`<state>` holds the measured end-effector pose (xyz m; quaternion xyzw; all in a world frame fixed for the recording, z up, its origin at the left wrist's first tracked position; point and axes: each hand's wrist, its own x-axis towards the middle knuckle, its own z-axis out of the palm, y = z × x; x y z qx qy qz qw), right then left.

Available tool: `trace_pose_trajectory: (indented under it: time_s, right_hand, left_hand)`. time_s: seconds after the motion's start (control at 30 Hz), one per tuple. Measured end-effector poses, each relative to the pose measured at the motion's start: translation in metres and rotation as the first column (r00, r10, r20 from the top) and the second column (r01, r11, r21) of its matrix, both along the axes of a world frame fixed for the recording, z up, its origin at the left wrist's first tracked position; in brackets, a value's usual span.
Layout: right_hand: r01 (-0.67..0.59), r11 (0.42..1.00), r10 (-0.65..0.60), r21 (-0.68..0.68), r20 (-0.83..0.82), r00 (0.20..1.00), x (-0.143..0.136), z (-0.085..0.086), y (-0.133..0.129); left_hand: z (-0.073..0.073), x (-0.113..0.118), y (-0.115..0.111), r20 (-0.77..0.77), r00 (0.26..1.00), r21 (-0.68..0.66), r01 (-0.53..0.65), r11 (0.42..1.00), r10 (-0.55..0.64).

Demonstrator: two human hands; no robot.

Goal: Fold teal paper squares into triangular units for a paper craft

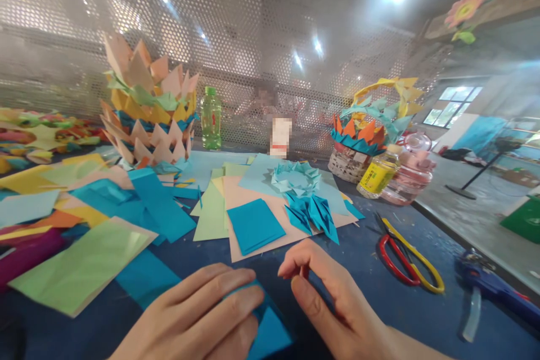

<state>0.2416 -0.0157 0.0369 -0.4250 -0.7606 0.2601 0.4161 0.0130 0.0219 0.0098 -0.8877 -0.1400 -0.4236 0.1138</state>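
Observation:
My left hand (206,315) lies over a piece of blue paper (272,334) at the bottom middle, its fingers bent across the paper and hiding much of it. To the right, my right hand (324,298) is apart from that paper. Its index finger and thumb curve toward each other with a gap between them, and nothing shows in it. Beyond the hands lie a stack of blue squares (255,225), several folded blue pieces (312,214) and a light-blue ring of folded paper (295,179).
Scissors (407,259) and a blue glue gun (493,281) lie on the right. Coloured sheets (84,264) spread over the left. A tall folded-paper stack (152,107), green bottle (211,118), paper basket (358,146), yellow-labelled bottle (378,173) and pink jug (409,174) stand behind.

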Motion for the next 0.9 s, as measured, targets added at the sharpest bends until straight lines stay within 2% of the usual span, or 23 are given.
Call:
trace_pose_trajectory:
  time_s: [0.1,0.2,0.3,0.43,0.57,0.73,0.9]
  right_hand:
    - [-0.074,0.995,0.071,0.063,0.042,0.997,0.001,0.003,0.000]
    - [-0.127,0.987,0.115,0.099,0.123,0.986,0.002,-0.001,0.004]
    - [-0.172,0.976,0.147,0.133,0.181,0.973,0.003,-0.010,0.007]
    - [-0.159,0.978,0.127,0.138,0.219,0.967,0.003,-0.018,0.008]
    - [-0.184,0.964,0.130,0.192,0.263,0.956,0.003,-0.020,0.009]
    - [-0.198,0.942,0.110,0.273,0.307,0.946,0.001,-0.020,0.011]
    - [-0.201,0.941,0.111,0.271,0.314,0.943,0.001,-0.020,0.011]
  left_hand:
    - [0.000,-0.001,0.001,-0.004,0.995,0.028,-0.102,0.994,0.102]
    - [0.003,-0.001,0.001,0.001,0.989,0.044,-0.145,0.988,0.145]
    - [0.004,0.000,0.001,-0.040,0.991,-0.011,-0.127,0.992,0.127]
    - [0.000,0.000,0.002,-0.037,0.994,-0.078,-0.101,0.992,0.098]
    - [-0.004,-0.001,0.004,-0.033,0.995,-0.031,-0.100,0.994,0.099]
    - [0.001,0.002,0.005,-0.033,0.995,-0.003,-0.090,0.996,0.090]
    - [0.003,0.001,0.003,-0.021,0.995,0.030,-0.092,0.995,0.093]
